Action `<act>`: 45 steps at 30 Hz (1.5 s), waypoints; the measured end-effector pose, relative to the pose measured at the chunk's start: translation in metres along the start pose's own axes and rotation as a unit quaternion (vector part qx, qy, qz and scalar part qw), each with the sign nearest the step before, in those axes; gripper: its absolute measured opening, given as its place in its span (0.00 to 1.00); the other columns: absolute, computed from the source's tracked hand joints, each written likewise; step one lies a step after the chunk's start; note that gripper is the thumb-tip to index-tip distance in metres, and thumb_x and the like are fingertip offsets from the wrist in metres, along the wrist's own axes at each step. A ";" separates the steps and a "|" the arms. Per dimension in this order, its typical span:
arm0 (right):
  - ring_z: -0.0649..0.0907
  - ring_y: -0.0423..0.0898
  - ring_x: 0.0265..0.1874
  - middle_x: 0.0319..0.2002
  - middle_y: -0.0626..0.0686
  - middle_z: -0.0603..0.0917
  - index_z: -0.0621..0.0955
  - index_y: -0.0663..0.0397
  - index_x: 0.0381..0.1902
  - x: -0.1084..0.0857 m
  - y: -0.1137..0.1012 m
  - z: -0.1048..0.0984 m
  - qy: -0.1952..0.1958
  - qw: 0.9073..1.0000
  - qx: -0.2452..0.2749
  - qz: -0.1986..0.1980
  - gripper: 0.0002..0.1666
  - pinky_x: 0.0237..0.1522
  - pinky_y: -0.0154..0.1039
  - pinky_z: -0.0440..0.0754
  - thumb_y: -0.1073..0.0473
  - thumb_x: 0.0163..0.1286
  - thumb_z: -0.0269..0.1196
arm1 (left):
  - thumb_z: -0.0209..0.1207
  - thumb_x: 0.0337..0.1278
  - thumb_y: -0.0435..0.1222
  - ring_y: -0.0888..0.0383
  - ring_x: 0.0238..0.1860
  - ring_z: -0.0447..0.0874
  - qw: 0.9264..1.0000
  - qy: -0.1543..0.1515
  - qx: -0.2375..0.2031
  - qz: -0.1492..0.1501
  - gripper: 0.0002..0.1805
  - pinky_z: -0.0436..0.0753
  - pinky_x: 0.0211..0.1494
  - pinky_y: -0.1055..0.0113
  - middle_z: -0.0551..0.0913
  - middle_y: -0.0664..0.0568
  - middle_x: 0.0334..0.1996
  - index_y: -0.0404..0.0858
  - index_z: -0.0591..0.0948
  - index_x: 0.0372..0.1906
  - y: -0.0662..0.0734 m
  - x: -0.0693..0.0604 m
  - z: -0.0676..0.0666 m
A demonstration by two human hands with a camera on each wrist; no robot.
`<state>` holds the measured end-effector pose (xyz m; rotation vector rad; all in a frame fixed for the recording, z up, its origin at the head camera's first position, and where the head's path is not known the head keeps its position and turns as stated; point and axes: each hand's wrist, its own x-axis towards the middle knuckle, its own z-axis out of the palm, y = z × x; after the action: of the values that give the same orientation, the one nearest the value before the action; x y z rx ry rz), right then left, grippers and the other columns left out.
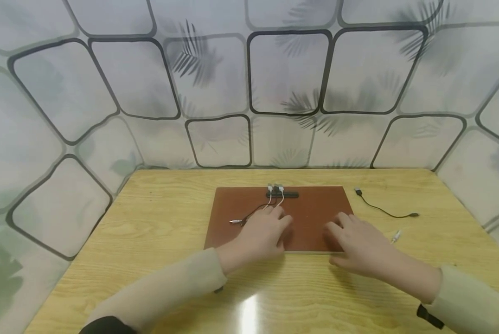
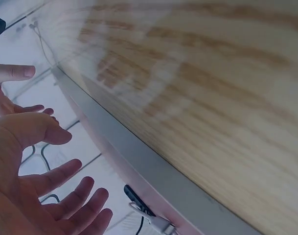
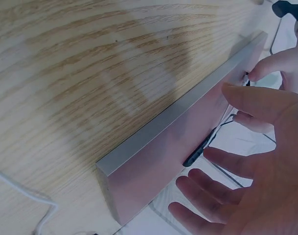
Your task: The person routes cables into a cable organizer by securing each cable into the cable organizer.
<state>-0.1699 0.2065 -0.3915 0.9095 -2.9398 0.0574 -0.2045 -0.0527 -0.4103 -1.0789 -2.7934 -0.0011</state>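
A reddish-brown board (image 1: pixel 312 218) with a pale front edge lies on the wooden table. My left hand (image 1: pixel 258 234) is over its left front part, fingers spread and loosely bent, holding nothing; the left wrist view shows that hand (image 2: pixel 46 181) beside the board's edge (image 2: pixel 134 156). Over the board's right front corner is my right hand (image 1: pixel 364 243), fingers apart and relaxed, also with nothing in it (image 3: pixel 256 147). A black strip (image 1: pixel 290 195) near the board's back edge has white and dark cable plugs at it. One silver plug (image 1: pixel 235 221) lies on the left part of the board.
To the right of the board lies a black cable (image 1: pixel 379 208) on the table (image 1: pixel 149 218). A white plug (image 1: pixel 396 236) shows just beyond my right hand. Patterned fabric (image 1: pixel 291 74) stands behind the table and along both sides.
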 end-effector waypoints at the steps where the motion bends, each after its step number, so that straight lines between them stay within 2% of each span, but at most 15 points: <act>1: 0.77 0.46 0.36 0.45 0.54 0.79 0.83 0.54 0.57 -0.001 0.000 0.000 -0.002 1.000 0.001 0.003 0.38 0.31 0.41 0.77 0.44 0.54 0.83 | 0.70 0.50 0.40 0.53 0.49 0.83 1.000 -0.002 -0.001 0.000 0.29 0.84 0.55 0.61 0.82 0.52 0.51 0.46 0.82 0.62 0.002 0.000 0.000; 4: 0.78 0.47 0.35 0.45 0.54 0.79 0.82 0.53 0.57 -0.005 0.002 0.000 -0.003 1.000 0.004 0.010 0.37 0.30 0.42 0.77 0.45 0.54 0.82 | 0.71 0.51 0.41 0.53 0.52 0.83 1.000 -0.009 -0.003 0.001 0.30 0.83 0.58 0.60 0.82 0.52 0.52 0.47 0.81 0.63 0.006 0.002 -0.001; 8: 0.79 0.48 0.36 0.44 0.54 0.79 0.82 0.52 0.55 -0.012 0.004 0.001 -0.004 1.000 -0.002 0.019 0.36 0.31 0.45 0.79 0.44 0.52 0.82 | 0.71 0.52 0.40 0.54 0.53 0.83 1.000 -0.016 -0.001 0.005 0.28 0.83 0.56 0.60 0.82 0.53 0.53 0.47 0.81 0.62 0.011 0.003 0.000; 14: 0.82 0.55 0.45 0.46 0.54 0.80 0.81 0.52 0.54 -0.024 0.005 0.002 -0.015 0.999 -0.026 0.036 0.41 0.36 0.55 0.83 0.42 0.46 0.84 | 0.70 0.55 0.42 0.55 0.55 0.82 1.000 -0.028 0.003 0.011 0.27 0.83 0.58 0.61 0.82 0.53 0.55 0.48 0.80 0.61 0.018 0.007 0.003; 21: 0.83 0.58 0.49 0.50 0.57 0.81 0.81 0.49 0.55 -0.038 0.008 0.002 -0.016 0.998 -0.023 0.052 0.41 0.39 0.61 0.84 0.42 0.45 0.85 | 0.70 0.56 0.42 0.56 0.51 0.82 1.000 -0.008 0.007 0.029 0.27 0.84 0.55 0.63 0.82 0.54 0.53 0.48 0.81 0.62 0.026 0.011 0.003; 26: 0.82 0.54 0.42 0.46 0.56 0.80 0.82 0.49 0.56 -0.046 0.011 0.001 -0.013 0.998 -0.011 0.056 0.42 0.36 0.54 0.83 0.41 0.45 0.85 | 0.71 0.58 0.45 0.57 0.51 0.83 0.999 -0.008 0.011 0.041 0.27 0.84 0.53 0.64 0.82 0.54 0.54 0.49 0.81 0.63 0.032 0.014 0.002; 31: 0.79 0.49 0.38 0.43 0.51 0.78 0.82 0.46 0.54 -0.054 0.012 0.002 -0.001 0.998 -0.004 0.064 0.41 0.31 0.47 0.78 0.42 0.45 0.86 | 0.71 0.59 0.46 0.57 0.51 0.82 0.999 -0.014 0.011 0.045 0.24 0.83 0.50 0.64 0.82 0.55 0.52 0.50 0.81 0.60 0.039 0.017 -0.001; 35: 0.77 0.47 0.36 0.43 0.51 0.78 0.82 0.46 0.55 -0.059 0.014 0.004 -0.009 0.998 0.002 0.070 0.41 0.27 0.43 0.75 0.42 0.45 0.86 | 0.70 0.60 0.47 0.59 0.49 0.81 0.998 -0.011 0.019 0.052 0.23 0.82 0.47 0.66 0.82 0.56 0.50 0.51 0.82 0.59 0.045 0.021 -0.001; 45: 0.79 0.47 0.34 0.44 0.54 0.79 0.81 0.55 0.55 -0.073 0.016 0.010 -0.014 0.996 -0.008 0.091 0.44 0.27 0.44 0.78 0.40 0.45 0.85 | 0.69 0.61 0.46 0.63 0.45 0.77 0.997 -0.004 0.017 0.075 0.23 0.77 0.45 0.70 0.81 0.59 0.49 0.52 0.81 0.61 0.065 0.032 -0.002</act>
<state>-0.1192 0.2607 -0.4073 0.6421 -3.0371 0.0293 -0.1845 0.0171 -0.4076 -1.2799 -2.7018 0.0674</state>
